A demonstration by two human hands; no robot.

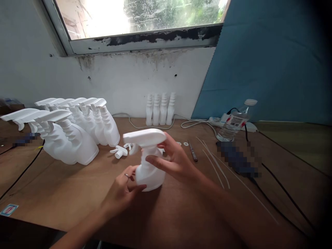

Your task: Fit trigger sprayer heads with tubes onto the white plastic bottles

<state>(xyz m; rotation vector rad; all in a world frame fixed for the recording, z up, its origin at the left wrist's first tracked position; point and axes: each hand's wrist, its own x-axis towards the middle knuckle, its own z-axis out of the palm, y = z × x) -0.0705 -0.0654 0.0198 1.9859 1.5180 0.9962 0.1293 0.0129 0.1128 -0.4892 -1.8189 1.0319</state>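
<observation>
A white spray bottle (150, 176) with its trigger head fitted is between my two hands, just above or on the tabletop; which of these I cannot tell. My left hand (121, 186), with a ring on one finger, grips the bottle's lower left side. Around the neck, just below the spray head, the fingers and thumb of my right hand (175, 159) are closed. The nozzle end points left. Behind the bottle lie loose white trigger pieces (119, 151), partly covered by it. Small white rings (186, 144) lie to the right of my right hand.
Assembled spray bottles (77, 145) stand in rows at left. Several headless bottles (163, 114) line the wall. A screwdriver (192, 152), thin clear tubes (215, 166), a water bottle (232, 122) and a dark blurred object with a cable (238, 160) are on the right of the wooden table (77, 197).
</observation>
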